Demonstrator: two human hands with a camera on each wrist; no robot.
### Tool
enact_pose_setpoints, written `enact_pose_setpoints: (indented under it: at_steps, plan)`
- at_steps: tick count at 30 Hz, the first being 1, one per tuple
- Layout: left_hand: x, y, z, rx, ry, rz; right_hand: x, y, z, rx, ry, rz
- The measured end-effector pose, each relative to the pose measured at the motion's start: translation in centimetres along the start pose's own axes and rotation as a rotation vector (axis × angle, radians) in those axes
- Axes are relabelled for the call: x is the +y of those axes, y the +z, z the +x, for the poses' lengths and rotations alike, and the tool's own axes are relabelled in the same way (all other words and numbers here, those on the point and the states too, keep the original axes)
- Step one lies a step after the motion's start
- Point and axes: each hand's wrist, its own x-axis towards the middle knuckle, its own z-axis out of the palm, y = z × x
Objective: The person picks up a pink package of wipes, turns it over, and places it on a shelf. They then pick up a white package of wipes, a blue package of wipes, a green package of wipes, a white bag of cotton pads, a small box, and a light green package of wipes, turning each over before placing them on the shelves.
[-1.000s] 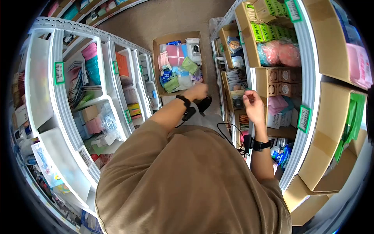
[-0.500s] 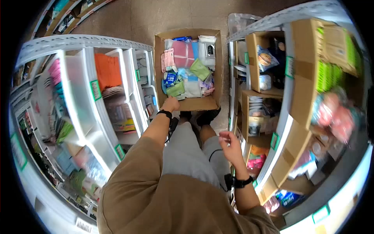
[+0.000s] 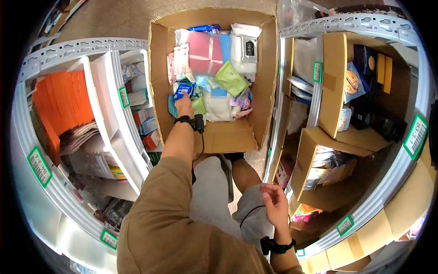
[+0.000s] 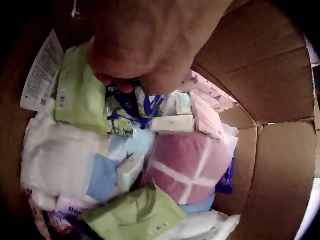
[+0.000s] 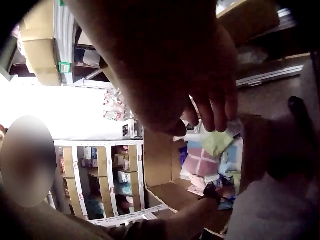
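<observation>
My left hand reaches into the near left part of a cardboard box, right at a blue packet. In the left wrist view, the bent fingers of the left hand overlap that packet; their tips are hidden, so I cannot tell whether they grip it. Green packets lie beside it, and a pink bundle with white crossed bands farther in. Over the right knee hangs my right hand, holding nothing, its fingers loosely bent.
Shelves flank the box closely on both sides. At left, white bins hold orange packets; at right, cardboard bins hold packaged goods. A clear plastic bag lies past the box's far right corner. A thin black cable runs over the knee.
The box has come closer in the head view as I moved forward. My left hand has gone from outside its near edge to the blue packet inside. My right hand stays low and idle.
</observation>
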Motion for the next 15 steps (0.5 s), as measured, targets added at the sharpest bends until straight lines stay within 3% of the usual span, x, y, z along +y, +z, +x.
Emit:
enact_pose_setpoints:
  at_steps: [1, 3, 6, 8, 10, 11, 12, 14, 15]
  plan:
    - [-0.1, -0.6, -1.1, 0.005, -0.001, 0.008, 0.1, -0.1, -0.1, 0.008, -0.030, -0.012]
    - [1.5, -1.9, -4.6, 0.174, 0.342, 0.334, -0.7, -0.1, -1.5, 0.008, -0.063, -0.006]
    - [6.3, -7.7, -13.4, -0.109, 0.718, 0.517, -5.3, -0.2, -4.6, -0.052, -0.103, -0.055]
    - [8.8, -11.3, -18.7, -0.193, 0.841, 0.511, -8.8, -0.7, -7.5, -0.057, -0.173, -0.087]
    - [12.3, -14.4, -23.8, -0.575, 1.020, 0.493, -11.5, -1.6, -9.9, -0.063, -0.304, -0.159]
    - [14.1, -16.2, -27.0, -0.709, 0.955, 0.498, -12.8, -2.1, -11.3, -0.064, -0.342, -0.139]
    - [16.4, -18.3, -31.0, -0.723, 0.983, 0.499, -14.2, -2.4, -12.8, -0.042, -0.360, -0.127]
    - [20.4, -21.7, -38.4, -1.086, 0.900, 0.599, -17.2, -3.3, -15.5, -0.015, -0.500, -0.129]
    - [21.8, -22.9, -41.2, -1.157, 0.996, 0.627, -18.6, -3.6, -17.0, 0.027, -0.520, -0.111]
